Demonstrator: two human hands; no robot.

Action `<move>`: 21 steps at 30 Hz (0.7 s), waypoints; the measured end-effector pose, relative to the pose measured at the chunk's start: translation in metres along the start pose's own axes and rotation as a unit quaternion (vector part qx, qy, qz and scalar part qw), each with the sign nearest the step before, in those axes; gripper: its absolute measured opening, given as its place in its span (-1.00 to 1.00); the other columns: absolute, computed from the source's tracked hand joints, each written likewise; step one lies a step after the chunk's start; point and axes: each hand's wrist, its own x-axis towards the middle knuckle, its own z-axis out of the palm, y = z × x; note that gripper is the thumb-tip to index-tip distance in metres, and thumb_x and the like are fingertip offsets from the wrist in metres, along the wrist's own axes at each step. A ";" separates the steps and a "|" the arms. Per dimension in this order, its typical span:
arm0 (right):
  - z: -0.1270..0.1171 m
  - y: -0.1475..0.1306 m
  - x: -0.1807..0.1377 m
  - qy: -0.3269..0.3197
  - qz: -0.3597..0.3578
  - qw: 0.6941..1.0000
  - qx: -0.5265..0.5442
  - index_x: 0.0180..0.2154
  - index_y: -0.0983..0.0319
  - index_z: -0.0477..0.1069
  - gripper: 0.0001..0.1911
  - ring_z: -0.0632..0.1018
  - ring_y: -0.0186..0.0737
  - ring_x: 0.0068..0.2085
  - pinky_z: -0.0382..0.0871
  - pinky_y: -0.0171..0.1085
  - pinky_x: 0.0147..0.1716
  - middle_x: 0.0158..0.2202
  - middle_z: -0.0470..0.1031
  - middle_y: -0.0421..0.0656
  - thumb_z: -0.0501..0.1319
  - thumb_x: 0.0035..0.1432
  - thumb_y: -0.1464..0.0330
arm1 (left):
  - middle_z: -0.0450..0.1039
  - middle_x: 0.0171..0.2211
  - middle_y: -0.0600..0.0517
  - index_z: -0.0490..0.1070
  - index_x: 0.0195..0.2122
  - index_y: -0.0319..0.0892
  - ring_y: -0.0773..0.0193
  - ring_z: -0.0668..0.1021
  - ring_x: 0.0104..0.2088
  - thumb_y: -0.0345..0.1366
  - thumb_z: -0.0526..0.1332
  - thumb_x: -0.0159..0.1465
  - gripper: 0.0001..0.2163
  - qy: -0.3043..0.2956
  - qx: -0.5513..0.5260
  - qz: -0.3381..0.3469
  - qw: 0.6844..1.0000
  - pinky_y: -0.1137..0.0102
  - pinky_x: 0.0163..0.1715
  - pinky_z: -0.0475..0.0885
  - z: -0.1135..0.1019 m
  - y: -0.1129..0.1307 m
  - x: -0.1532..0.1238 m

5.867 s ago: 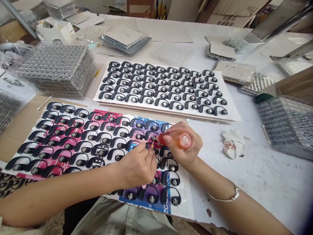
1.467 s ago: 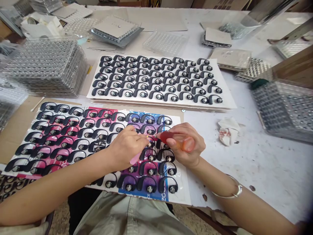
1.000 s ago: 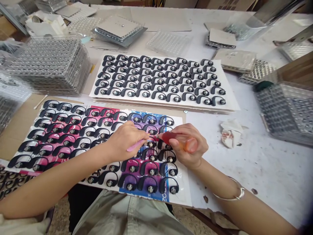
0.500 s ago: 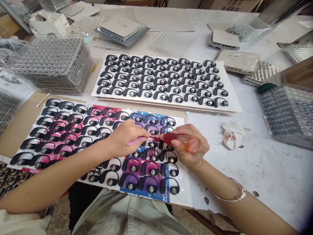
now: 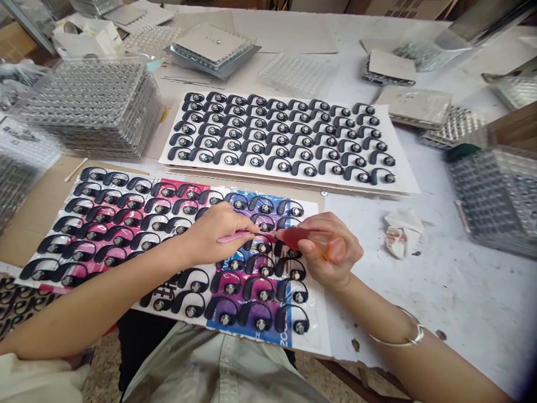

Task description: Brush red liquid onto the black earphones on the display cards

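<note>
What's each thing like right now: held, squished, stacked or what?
Pink-handled tool, held in the left hand
Red-orange bottle, held in the right hand
Tissue, crumpled, stained reddish
Clear plastic trays at left, stacked
Black hooked pieces, set out in rows
Cotton swab, lying on cardboard
Bangle, worn

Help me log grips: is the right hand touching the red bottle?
Touching. The head view shows the right hand wrapped around the bottle.

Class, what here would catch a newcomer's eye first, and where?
The red-orange bottle in the right hand probably stands out first, its tip close to the pink stick in the left hand. Below them, rows of dark hooked pieces cover a brightly printed sheet. Behind it, a white board carries more such rows.
</note>
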 end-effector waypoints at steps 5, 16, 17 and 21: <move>0.000 -0.001 0.001 -0.001 -0.010 1.000 0.006 -0.30 0.20 0.47 -0.79 0.49 -0.24 -0.46 0.39 -0.21 -0.49 -0.46 0.50 -0.15 0.32 0.03 0.23 | 0.58 -0.44 0.09 0.56 -0.28 -0.14 0.37 0.49 -0.51 -0.35 0.19 0.31 -0.87 0.000 0.003 -0.008 1.000 0.37 -0.25 0.32 -0.001 0.001 0.001; 0.000 0.000 0.001 -0.004 -0.001 1.000 -0.001 -0.30 0.21 0.47 -0.77 0.48 -0.23 -0.46 0.40 -0.20 -0.48 -0.46 0.50 -0.14 0.31 0.03 0.21 | 0.59 -0.43 0.10 0.56 -0.27 -0.13 0.38 0.50 -0.51 -0.38 0.21 0.28 -0.87 0.004 -0.002 -0.007 1.000 0.37 -0.21 0.36 -0.001 -0.001 0.002; 0.001 0.000 0.001 -0.005 -0.003 1.000 0.002 -0.30 0.21 0.47 -0.78 0.49 -0.23 -0.46 0.40 -0.19 -0.48 -0.46 0.50 -0.14 0.31 0.03 0.22 | 0.59 -0.44 0.10 0.56 -0.27 -0.13 0.37 0.50 -0.50 -0.39 0.21 0.27 -0.88 0.003 -0.003 -0.010 1.000 0.36 -0.20 0.36 -0.001 -0.001 0.003; 0.001 0.001 -0.001 -0.008 -0.005 1.000 -0.001 -0.29 0.22 0.46 -0.77 0.50 -0.20 -0.45 0.41 -0.17 -0.47 -0.44 0.52 -0.12 0.32 0.03 0.22 | 0.61 -0.40 0.10 0.57 -0.29 -0.12 0.36 0.53 -0.47 -0.41 0.22 0.25 -0.88 0.003 -0.014 -0.022 1.000 0.35 -0.20 0.39 -0.002 -0.001 0.004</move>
